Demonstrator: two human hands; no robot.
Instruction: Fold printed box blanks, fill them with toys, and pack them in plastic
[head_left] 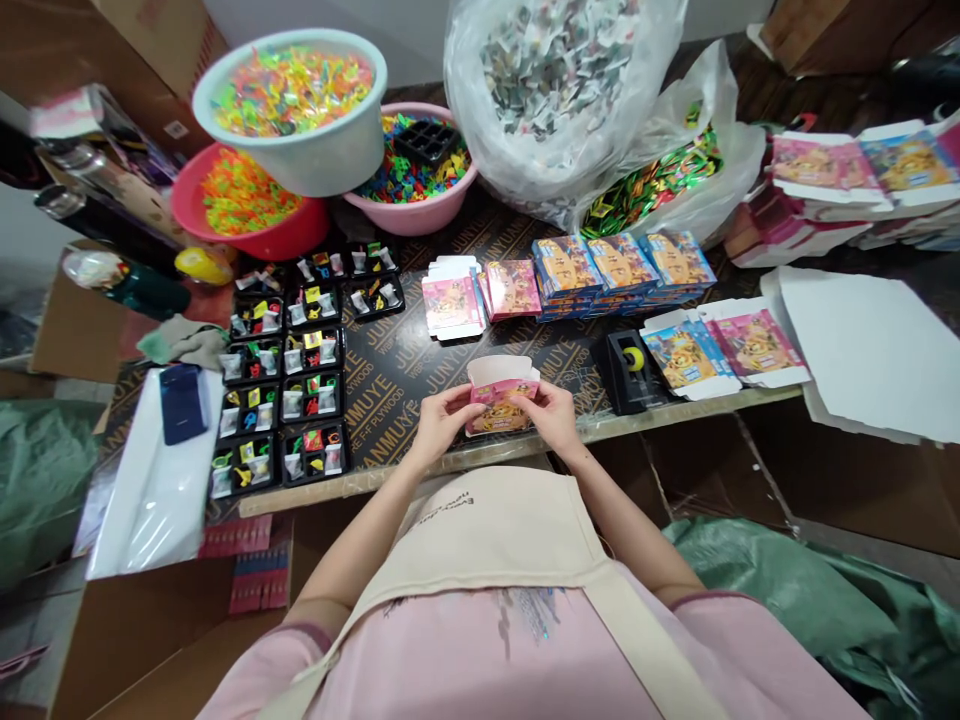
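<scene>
Between my two hands is a small pink printed carton [501, 408], held near the table's front edge with its white top flap standing up. My left hand [444, 422] grips its left side, thumb on the front. On the right side, my right hand [551, 415] does the same, thumb across the printed face. Just beyond lie a flattened pink carton [453, 300] and a small stack of pink boxes [511, 288]. Whether anything is inside the held carton cannot be seen.
Black trays [311, 395] of small toys and sachets fill the left. Behind stand a pale blue basin [300, 165], a red basin [251, 235], a pink basin [420, 210] and a plastic bag [517, 170]. Blue boxes [619, 270], a tape dispenser [624, 372] and flat cartons [690, 350] lie right.
</scene>
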